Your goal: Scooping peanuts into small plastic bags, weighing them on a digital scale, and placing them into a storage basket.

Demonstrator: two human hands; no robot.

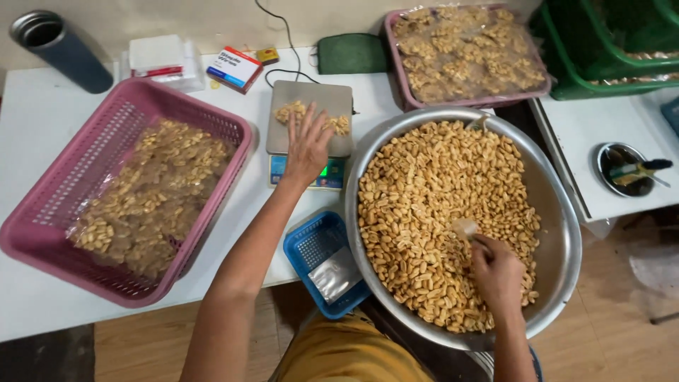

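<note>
Two hands: both at work over a white table, seen from the head view.
Left hand: fingers spread flat and released, grasping nothing; it lies on the tray of the scale, fingertips at a small heap of peanuts on that tray.
Scale: near the middle of the table, toward its back edge; its lit display peeks out under the wrist.
Right hand: fingers clenched around a pale scoop; the scoop's mouth is dug into the nuts.
Metal basin: large and round, at the table's right end, jutting past the front edge; filled with loose peanuts.
Pink basket: on the left part of the table, holding clear bags of peanuts.
Second pink basket: at the back edge behind the basin, also holding bagged nuts.
Blue basket: small, at the front edge, between the left forearm and the basin, touching the basin's rim; a silvery pouch lies in it.
Back left corner: a dark steel flask, a white packet, a small box.
Green crates: top right, off the table.
</note>
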